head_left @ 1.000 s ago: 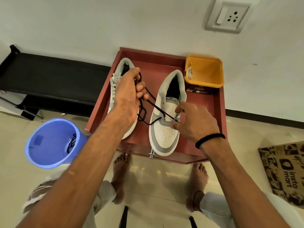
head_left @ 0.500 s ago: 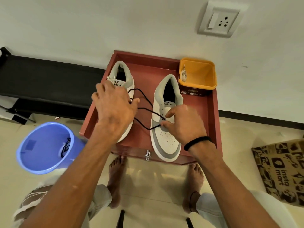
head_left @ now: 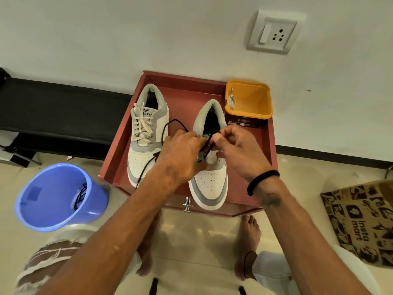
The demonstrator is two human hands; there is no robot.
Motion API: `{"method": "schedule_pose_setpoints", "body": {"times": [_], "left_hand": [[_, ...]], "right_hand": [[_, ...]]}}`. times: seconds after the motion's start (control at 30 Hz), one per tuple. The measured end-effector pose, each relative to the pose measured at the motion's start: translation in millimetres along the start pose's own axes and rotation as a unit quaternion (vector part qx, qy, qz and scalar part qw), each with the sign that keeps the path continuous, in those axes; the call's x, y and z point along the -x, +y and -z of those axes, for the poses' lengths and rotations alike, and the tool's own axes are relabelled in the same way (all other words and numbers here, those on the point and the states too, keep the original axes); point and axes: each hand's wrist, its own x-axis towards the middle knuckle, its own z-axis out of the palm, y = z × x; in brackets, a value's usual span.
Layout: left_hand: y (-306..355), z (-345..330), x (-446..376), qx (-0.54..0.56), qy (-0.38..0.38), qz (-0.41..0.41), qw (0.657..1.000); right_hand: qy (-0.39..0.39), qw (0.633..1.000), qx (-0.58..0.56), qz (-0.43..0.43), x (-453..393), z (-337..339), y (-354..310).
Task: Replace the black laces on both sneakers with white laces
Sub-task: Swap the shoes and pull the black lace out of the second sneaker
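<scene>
Two sneakers stand side by side on the red desk [head_left: 119, 165]. The left sneaker [head_left: 146, 135], at about 9 o'clock from the hands, already carries a white lace, so that shoe looks finished. The right sneaker [head_left: 209, 177] holds the black lace [head_left: 163, 133] only at its lower eyelets, as far as I can tell; one free end loops across the left shoe toward 7 o'clock. The left hand [head_left: 180, 154] has its fingers curled down over the lace at the tongue, and the right hand [head_left: 238, 150] pinches a strand between thumb and forefinger at the eyelets. I judge the task a little past halfway: this lace is yet to come out, then the white lace [head_left: 232, 101] waiting in the yellow tub [head_left: 255, 99] at 1 o'clock goes in. One black lace [head_left: 80, 194] lies in the blue bucket [head_left: 55, 209] on the floor at 8 o'clock.

The right sneaker's toe overhangs the desk's near edge, so a hard tug could tip it off. The wall stands close behind; there is room to pull leftward and toward the body.
</scene>
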Motion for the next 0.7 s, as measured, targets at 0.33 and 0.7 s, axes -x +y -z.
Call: {"method": "schedule_pose_setpoints", "body": {"times": [0.33,0.7], "left_hand": [[6,-3,2,0.028,0.004,0.005,1.000],[-1,-10,6,0.047,0.015,-0.001,0.999]], "right_hand": [[0.074,0.987,-0.065,0.126,-7,34,-9],[-0.065,0.870,0.481,0.088,-11,-4,19]]}}
